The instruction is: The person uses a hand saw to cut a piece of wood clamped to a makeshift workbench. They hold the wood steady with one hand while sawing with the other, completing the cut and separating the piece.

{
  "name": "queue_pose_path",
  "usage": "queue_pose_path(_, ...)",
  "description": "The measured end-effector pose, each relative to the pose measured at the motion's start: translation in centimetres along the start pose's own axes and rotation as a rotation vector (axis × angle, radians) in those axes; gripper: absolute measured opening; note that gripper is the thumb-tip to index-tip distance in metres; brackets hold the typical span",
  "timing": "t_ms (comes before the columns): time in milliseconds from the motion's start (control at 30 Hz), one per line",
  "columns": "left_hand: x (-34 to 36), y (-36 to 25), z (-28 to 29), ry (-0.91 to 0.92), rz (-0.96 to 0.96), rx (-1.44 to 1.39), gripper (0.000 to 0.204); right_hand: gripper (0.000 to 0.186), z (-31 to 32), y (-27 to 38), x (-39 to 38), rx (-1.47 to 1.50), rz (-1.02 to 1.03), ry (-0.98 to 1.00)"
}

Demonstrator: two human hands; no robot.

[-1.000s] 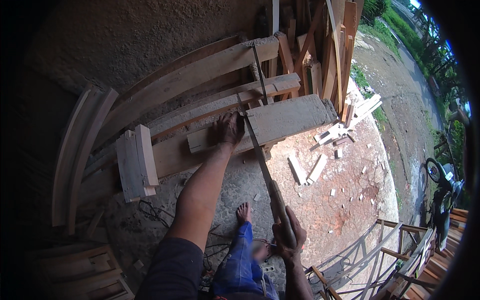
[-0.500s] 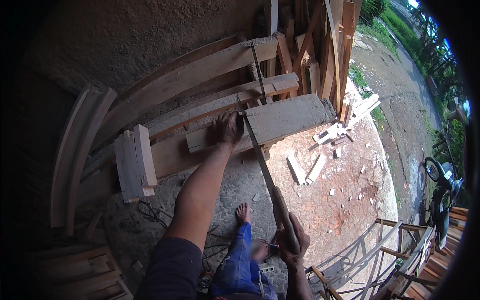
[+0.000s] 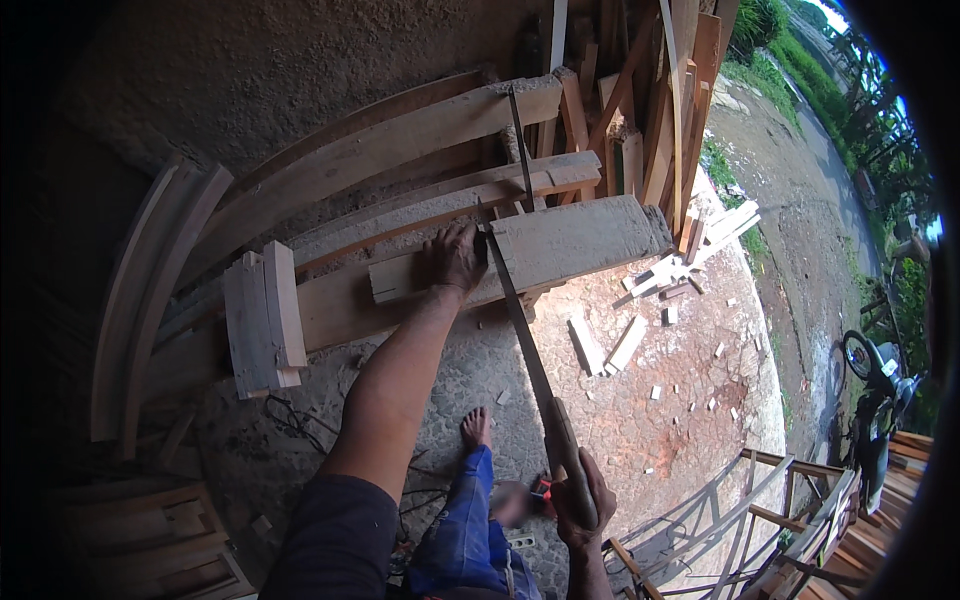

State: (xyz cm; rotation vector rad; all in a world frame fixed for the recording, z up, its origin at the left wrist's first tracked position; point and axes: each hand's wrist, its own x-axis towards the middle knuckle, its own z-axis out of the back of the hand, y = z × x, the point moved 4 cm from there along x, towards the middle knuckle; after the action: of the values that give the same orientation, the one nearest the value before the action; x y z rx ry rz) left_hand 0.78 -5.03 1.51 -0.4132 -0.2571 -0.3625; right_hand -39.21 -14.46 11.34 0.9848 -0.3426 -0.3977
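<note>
Timber lengths [image 3: 660, 165] on end at the back; pale offcuts [image 3: 626, 345] strewn over the sunlit floor [image 3: 700, 385]; motorcycle [image 3: 880, 400] at far right; grey road [image 3: 848, 185] and greenery [image 3: 768, 55] beyond.

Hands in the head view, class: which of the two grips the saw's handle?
The right hand, wrapped around the near end of the saw; the left hand instead rests on the timber, beside the blade.
</note>
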Motion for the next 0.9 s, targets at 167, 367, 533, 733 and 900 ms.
queue_pose_path(167, 0.4, -0.6, -0.4, 0.084, 0.008, -0.003, 0.02, 0.058, -1.9, 1.1, 3.8, 0.017, -0.022, -0.02)
queue_pose_path(367, 0.1, 1.7, -1.8, -0.031, -0.024, -0.014, 0.021, 0.06, -4.4, 0.6, 7.1, 0.125, -0.063, 0.024)
queue_pose_path(533, 0.4, -0.2, -0.2, 0.045, 0.02, -0.024, 0.022, 0.062, 1.2, -0.2, -3.7, -0.107, -0.054, 0.035)
queue_pose_path(733, 0.8, 0.0, -1.3, 0.037, 0.002, -0.007, 0.02, 0.057, -4.8, 0.8, 9.0, 0.164, -0.052, -0.028)
queue_pose_path(900, 0.4, 0.0, -0.9, -0.07, -0.044, -0.032, 0.019, 0.058, -4.5, -0.3, 6.7, 0.106, -0.056, -0.016)
